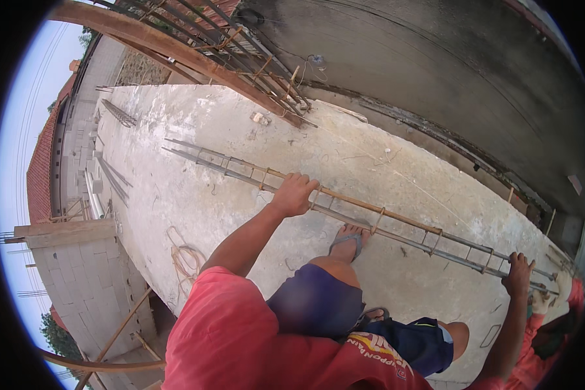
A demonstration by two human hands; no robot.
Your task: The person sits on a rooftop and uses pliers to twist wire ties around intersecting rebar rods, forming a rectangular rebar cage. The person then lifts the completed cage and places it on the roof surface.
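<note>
A long, narrow rebar cage (351,200) of steel bars tied with square stirrups runs slantwise before me, from the upper left to the lower right. My left hand (297,194) is closed around it left of its middle. Farther right, my right hand (519,274) grips it close to its right end. Just beyond that hand, a co-worker's gloved hand (541,301) is at the same end of the cage; whether it grips the bars I cannot tell. My sandalled foot (348,244) stands on the concrete slab (253,240) below the bars.
A wooden beam (175,55) and upright rebar (240,58) stand at the top. The slab's right side borders a grey wall (429,78). Coiled cord (185,257) lies left of me, by a block wall (78,279). Another stirrup cage (118,114) lies at the far left.
</note>
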